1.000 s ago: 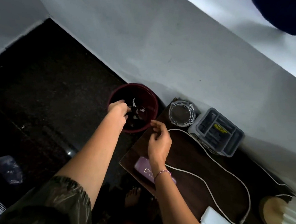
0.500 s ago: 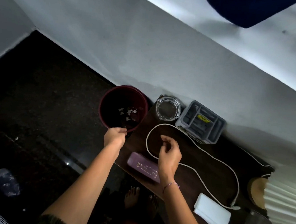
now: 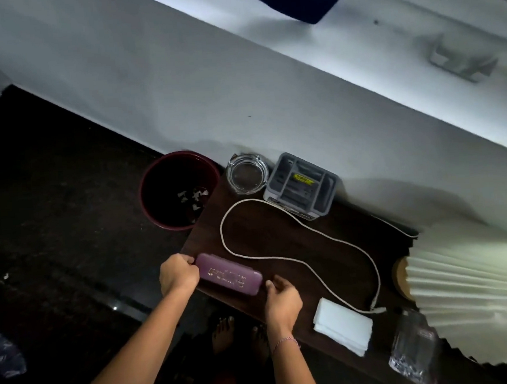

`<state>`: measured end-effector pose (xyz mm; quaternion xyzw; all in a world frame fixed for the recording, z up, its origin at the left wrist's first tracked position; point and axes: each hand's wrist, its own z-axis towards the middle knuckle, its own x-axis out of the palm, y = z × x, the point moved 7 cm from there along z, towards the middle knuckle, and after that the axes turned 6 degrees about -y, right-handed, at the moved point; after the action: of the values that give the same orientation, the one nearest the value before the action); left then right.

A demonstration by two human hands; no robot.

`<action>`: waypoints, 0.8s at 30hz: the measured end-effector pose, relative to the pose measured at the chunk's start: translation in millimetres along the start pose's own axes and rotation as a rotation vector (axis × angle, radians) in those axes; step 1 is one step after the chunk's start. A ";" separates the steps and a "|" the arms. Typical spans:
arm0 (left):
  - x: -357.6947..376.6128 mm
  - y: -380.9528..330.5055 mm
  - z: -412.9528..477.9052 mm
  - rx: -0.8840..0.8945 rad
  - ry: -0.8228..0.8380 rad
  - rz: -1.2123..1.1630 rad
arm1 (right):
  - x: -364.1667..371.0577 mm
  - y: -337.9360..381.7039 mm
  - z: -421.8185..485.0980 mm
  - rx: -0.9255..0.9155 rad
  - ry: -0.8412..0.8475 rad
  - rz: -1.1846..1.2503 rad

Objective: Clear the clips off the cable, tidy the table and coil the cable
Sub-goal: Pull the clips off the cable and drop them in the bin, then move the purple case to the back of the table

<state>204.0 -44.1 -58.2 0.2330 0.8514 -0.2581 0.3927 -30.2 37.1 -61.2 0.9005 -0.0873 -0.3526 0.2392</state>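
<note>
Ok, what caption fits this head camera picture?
Left hand grips one end of the purple case, right hand at the other, white cable loose on the table.

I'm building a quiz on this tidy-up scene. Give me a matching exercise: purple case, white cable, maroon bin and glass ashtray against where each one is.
Things:
1 purple case
2 white cable
3 maroon bin
4 glass ashtray

Places:
A on the floor beside the table, scraps inside
B gripped at one end by the left hand
C at the table's far corner, next to the grey organiser
D lying in a loose loop on the table

Pairs: 1-B; 2-D; 3-A; 4-C
</note>
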 end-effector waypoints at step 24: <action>70.1 -133.3 -123.1 0.431 0.155 -0.012 | -124.0 5.0 53.3 0.002 -0.343 0.388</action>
<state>15.7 -55.0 -10.6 0.3255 0.8056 -0.4178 0.2654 -157.5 53.5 -19.1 0.7942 -0.2978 -0.4476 0.2833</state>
